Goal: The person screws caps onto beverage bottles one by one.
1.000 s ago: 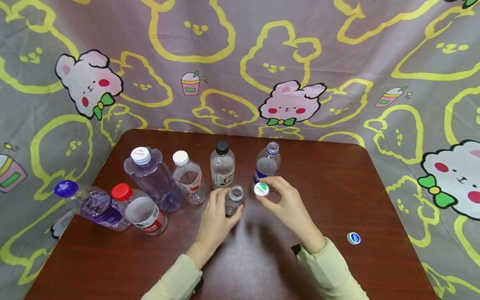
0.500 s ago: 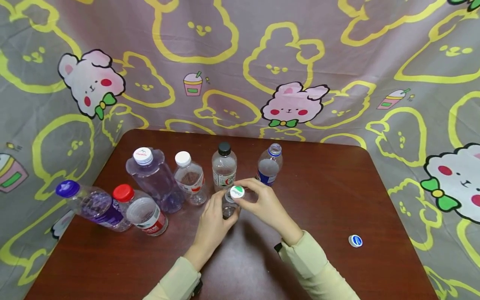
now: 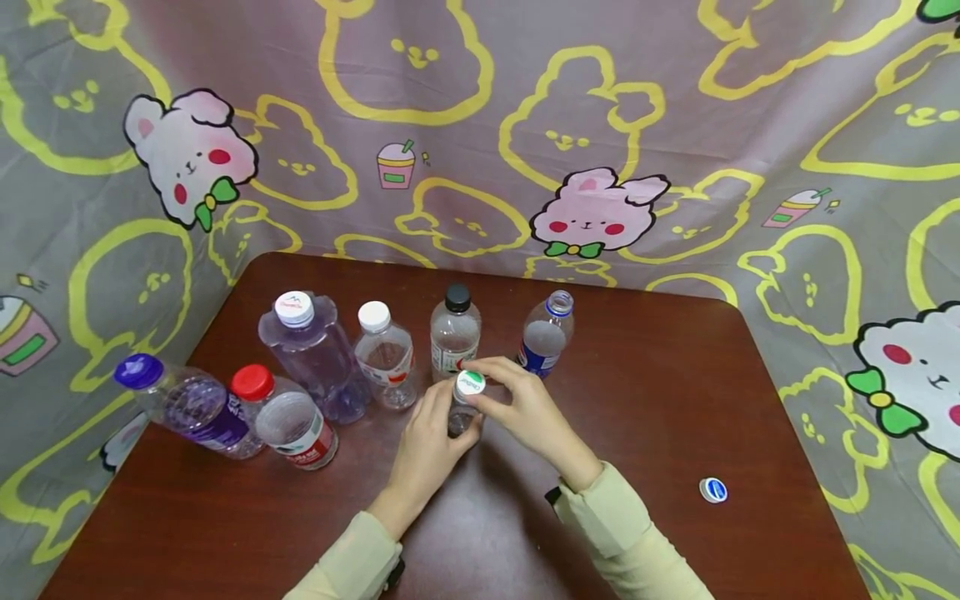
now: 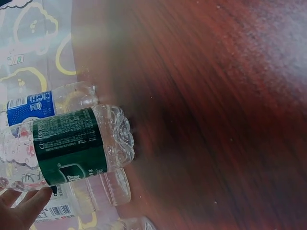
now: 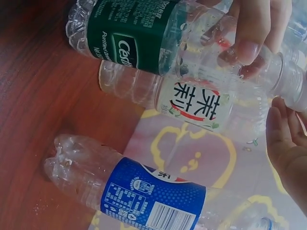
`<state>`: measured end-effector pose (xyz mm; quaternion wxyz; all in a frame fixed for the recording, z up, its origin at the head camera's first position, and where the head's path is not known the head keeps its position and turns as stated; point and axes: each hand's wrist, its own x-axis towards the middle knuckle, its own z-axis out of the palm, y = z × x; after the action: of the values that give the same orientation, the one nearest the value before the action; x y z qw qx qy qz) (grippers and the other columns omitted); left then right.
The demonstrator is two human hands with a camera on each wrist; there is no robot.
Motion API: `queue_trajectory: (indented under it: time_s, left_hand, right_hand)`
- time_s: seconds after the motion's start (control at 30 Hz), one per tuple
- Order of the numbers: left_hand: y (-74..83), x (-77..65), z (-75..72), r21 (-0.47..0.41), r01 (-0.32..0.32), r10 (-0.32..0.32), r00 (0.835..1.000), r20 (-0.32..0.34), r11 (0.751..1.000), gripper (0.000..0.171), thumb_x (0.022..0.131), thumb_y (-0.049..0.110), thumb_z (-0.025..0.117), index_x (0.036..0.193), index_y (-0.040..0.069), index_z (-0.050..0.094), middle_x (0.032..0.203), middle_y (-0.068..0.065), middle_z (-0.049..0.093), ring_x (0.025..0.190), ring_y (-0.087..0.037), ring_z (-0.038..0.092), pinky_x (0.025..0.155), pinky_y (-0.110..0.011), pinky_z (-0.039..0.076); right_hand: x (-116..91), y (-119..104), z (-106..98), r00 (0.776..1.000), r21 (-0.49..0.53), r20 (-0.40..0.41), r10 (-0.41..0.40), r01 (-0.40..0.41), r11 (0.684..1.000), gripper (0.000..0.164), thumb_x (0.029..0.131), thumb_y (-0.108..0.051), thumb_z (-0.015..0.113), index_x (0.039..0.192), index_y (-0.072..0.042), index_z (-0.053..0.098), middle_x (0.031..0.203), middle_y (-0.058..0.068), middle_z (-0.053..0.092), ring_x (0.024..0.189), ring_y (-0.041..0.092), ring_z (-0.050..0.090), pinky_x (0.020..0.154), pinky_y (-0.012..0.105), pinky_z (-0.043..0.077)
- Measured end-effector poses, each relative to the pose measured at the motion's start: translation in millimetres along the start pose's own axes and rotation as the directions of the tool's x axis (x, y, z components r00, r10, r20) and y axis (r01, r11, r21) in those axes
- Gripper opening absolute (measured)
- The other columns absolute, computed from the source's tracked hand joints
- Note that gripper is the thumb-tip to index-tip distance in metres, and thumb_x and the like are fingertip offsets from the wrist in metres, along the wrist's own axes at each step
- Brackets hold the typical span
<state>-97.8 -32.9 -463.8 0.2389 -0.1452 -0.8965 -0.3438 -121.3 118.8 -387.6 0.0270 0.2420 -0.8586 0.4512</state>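
Observation:
My left hand (image 3: 429, 437) grips a clear plastic water bottle with a green label (image 4: 72, 146) around its upper body, holding it upright. Between thumb and fingers, my right hand (image 3: 521, 408) pinches a white bottle cap with a green mark (image 3: 471, 382) at this bottle's mouth. The right wrist view shows the fingertips right at the neck, at the frame's edge. Just behind stands a bottle with a black cap (image 3: 457, 298). An uncapped bottle with a blue label (image 3: 543, 340) stands to its right.
On the left of the brown table (image 3: 630, 433) stand a white-capped bottle (image 3: 386, 357), a large purple-tinted bottle (image 3: 315, 350), a red-capped bottle (image 3: 288, 425) and a purple-capped bottle (image 3: 191, 404). A loose blue-and-white cap (image 3: 714, 490) lies at right. A patterned curtain (image 3: 465, 150) hangs behind.
My right hand has moved left, bringing the white cap from beside the green-labelled bottle onto its mouth. The left hand has kept its grip on the bottle.

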Motion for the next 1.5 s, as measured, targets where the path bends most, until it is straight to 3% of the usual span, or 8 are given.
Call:
queue_trajectory:
  time_s: [0.47, 0.7, 0.87, 1.07, 1.17, 1.33, 1.5]
  left_hand:
    - [-1.1, 2.0, 1.0, -0.021, -0.007, 0.007, 0.999, 0.033, 1.000, 0.054, 0.077, 0.023, 0.075, 0.124, 0.004, 0.055, 0.116, -0.012, 0.062, 0.102, -0.028, 0.063, 0.086, -0.041, 0.053]
    - [-1.4, 3.1, 0.4, -0.023, -0.005, 0.006, 0.999, 0.037, 1.000, 0.055, 0.076, 0.024, 0.076, 0.123, 0.004, 0.055, 0.115, -0.012, 0.062, 0.101, -0.028, 0.063, 0.086, -0.041, 0.053]
    - [-1.9, 2.9, 0.4, -0.028, -0.006, 0.008, 0.999, 0.049, 1.000, 0.057, 0.075, 0.023, 0.078, 0.123, 0.003, 0.055, 0.115, -0.012, 0.062, 0.103, -0.029, 0.063, 0.087, -0.041, 0.052]
    - [-1.9, 1.9, 0.2, -0.043, 0.024, -0.021, 0.997, 0.068, 0.999, 0.059, 0.075, 0.022, 0.078, 0.125, 0.003, 0.054, 0.117, -0.012, 0.061, 0.105, -0.029, 0.062, 0.088, -0.041, 0.052]
    - [-1.9, 2.6, -0.3, -0.047, 0.024, -0.021, 0.997, 0.068, 0.999, 0.057, 0.076, 0.023, 0.077, 0.125, 0.003, 0.054, 0.117, -0.012, 0.062, 0.104, -0.028, 0.062, 0.087, -0.041, 0.052]
    - [-2.9, 2.9, -0.9, -0.048, 0.017, -0.014, 0.998, 0.059, 0.999, 0.056, 0.076, 0.023, 0.077, 0.124, 0.005, 0.056, 0.115, -0.010, 0.063, 0.101, -0.027, 0.063, 0.087, -0.040, 0.052]
    - [-3.7, 2.1, -0.7, -0.038, 0.008, -0.006, 0.999, 0.051, 0.999, 0.058, 0.075, 0.025, 0.080, 0.124, 0.005, 0.056, 0.115, -0.010, 0.063, 0.101, -0.026, 0.063, 0.086, -0.040, 0.053]
  right_hand:
    - [2, 0, 3, 1.000, -0.091, -0.011, 0.024, -0.025, 0.996, 0.037, 0.081, -0.009, 0.073, 0.116, -0.002, 0.066, 0.113, 0.010, 0.068, 0.108, 0.024, 0.064, 0.089, 0.039, 0.052]
    - [5, -2, 6, 0.993, -0.122, -0.089, 0.082, -0.092, 0.988, 0.035, 0.072, -0.012, 0.081, 0.103, -0.004, 0.068, 0.100, 0.008, 0.068, 0.094, 0.022, 0.064, 0.081, 0.036, 0.053]
    - [6, -3, 8, 0.988, -0.118, -0.062, 0.140, -0.146, 0.982, 0.037, 0.072, -0.014, 0.082, 0.101, -0.004, 0.061, 0.098, 0.009, 0.062, 0.092, 0.021, 0.059, 0.082, 0.035, 0.051]
    - [4, 2, 0, 0.996, -0.052, 0.075, 0.050, -0.047, 0.998, 0.053, 0.077, -0.009, 0.077, 0.125, 0.001, 0.056, 0.123, 0.015, 0.060, 0.114, 0.027, 0.057, 0.096, 0.044, 0.048]
    - [4, 5, -4, 0.993, -0.028, 0.117, 0.001, 0.002, 1.000, 0.047, 0.081, -0.002, 0.071, 0.126, 0.000, 0.057, 0.125, 0.015, 0.060, 0.118, 0.028, 0.056, 0.099, 0.043, 0.046]
    - [5, 4, -6, 0.994, -0.043, 0.108, -0.015, 0.020, 0.999, 0.039, 0.082, -0.002, 0.070, 0.120, -0.001, 0.062, 0.117, 0.013, 0.064, 0.111, 0.026, 0.060, 0.094, 0.039, 0.049]
    - [6, 3, -3, 0.998, -0.097, 0.047, 0.036, -0.032, 0.995, 0.035, 0.079, -0.009, 0.075, 0.112, -0.003, 0.066, 0.108, 0.009, 0.067, 0.101, 0.024, 0.061, 0.085, 0.037, 0.050]
